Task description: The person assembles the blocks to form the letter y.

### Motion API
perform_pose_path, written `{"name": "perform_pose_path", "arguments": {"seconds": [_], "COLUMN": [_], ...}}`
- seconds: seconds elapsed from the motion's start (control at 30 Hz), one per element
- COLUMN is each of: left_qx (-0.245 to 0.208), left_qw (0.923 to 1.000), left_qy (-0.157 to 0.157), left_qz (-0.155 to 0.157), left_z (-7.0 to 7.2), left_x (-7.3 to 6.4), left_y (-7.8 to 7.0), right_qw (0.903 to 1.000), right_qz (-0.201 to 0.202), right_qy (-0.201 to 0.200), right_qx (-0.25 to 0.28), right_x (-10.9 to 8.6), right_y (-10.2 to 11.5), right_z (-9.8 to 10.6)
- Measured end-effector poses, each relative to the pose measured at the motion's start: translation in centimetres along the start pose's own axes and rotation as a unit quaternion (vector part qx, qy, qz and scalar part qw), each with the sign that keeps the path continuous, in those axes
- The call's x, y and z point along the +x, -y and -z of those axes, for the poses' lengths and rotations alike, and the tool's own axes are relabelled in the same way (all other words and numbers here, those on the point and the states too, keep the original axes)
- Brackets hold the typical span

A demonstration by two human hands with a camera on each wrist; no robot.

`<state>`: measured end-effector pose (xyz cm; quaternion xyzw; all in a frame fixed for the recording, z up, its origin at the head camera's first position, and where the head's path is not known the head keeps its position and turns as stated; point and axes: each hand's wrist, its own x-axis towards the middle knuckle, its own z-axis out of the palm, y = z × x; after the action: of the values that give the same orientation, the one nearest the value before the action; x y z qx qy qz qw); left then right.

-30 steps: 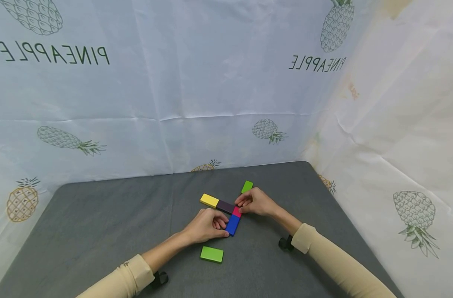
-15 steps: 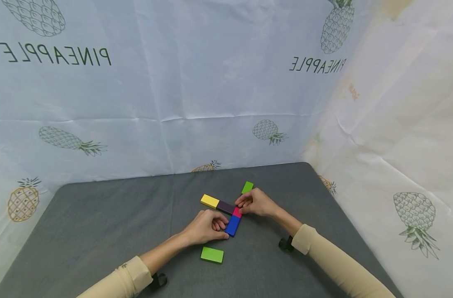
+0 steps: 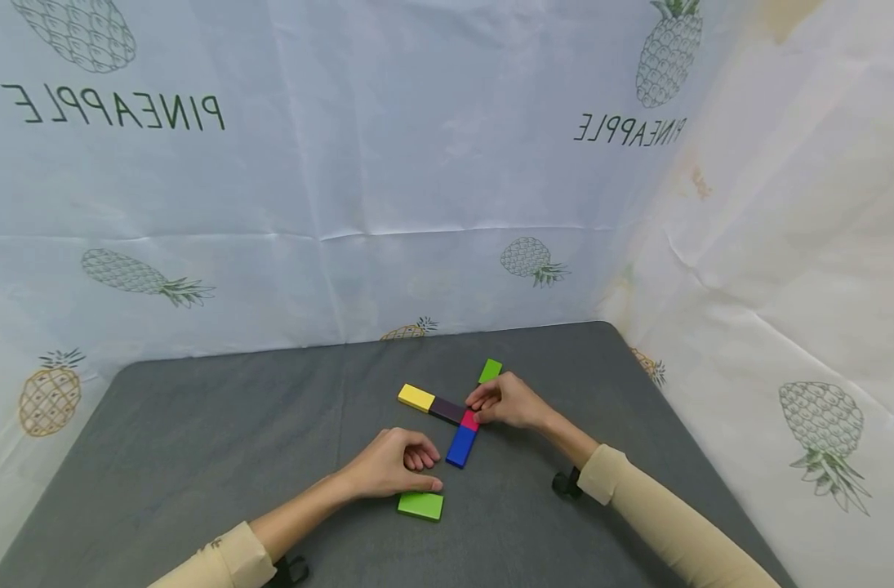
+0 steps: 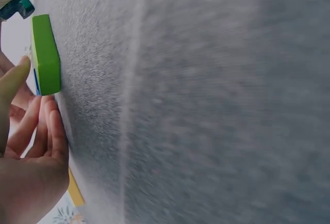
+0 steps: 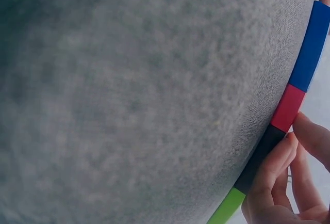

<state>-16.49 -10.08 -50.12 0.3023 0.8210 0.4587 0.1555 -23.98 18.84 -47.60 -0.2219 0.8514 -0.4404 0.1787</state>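
Coloured rectangular blocks lie on the grey cloth. In the head view my right hand (image 3: 516, 404) pinches around the red block (image 3: 469, 421); in the right wrist view its thumb meets the red block (image 5: 287, 108) and its forefinger touches the adjoining black block (image 5: 262, 157). The blue block (image 3: 461, 447) continues this line toward me, and a green block (image 3: 490, 371) ends it at the far side. My left hand (image 3: 384, 469) hovers with relaxed fingers beside the separate near green block (image 3: 420, 508). Its thumb overlaps that block's far edge; contact is unclear.
A yellow block (image 3: 416, 398) and another black block (image 3: 447, 411) branch off leftward from the red one. The grey table (image 3: 219, 441) ends at a pineapple-print curtain (image 3: 417, 163) behind and on the right.
My left hand has left the blue block and moved toward me, to the near green block. My right hand stays at the red block, and the blocks keep their arrangement.
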Motion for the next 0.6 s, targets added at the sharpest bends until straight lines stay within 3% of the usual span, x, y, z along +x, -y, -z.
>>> {"name": "perform_pose_path", "arguments": {"seconds": [0.17,0.33,0.6], "left_qx": [0.013,0.040,0.050], "left_qw": [0.9998,0.9981,0.9964], "left_qy": [0.010,0.012,0.010], "left_qz": [-0.012,-0.046,-0.068], "left_z": [0.2,0.2,0.0], "left_x": [-1.5,-2.9,-4.1], "left_y": [-0.1,-0.3,-0.7], "right_qw": [1.0000,1.0000,1.0000], "right_qz": [0.002,-0.002,-0.003], "right_qy": [-0.001,-0.003,-0.004], "right_qx": [0.000,0.000,0.000], "right_x": [0.0,-0.1,-0.1], "right_y": [0.0,0.1,0.2], "right_z": [0.0,-0.1,-0.1]}}
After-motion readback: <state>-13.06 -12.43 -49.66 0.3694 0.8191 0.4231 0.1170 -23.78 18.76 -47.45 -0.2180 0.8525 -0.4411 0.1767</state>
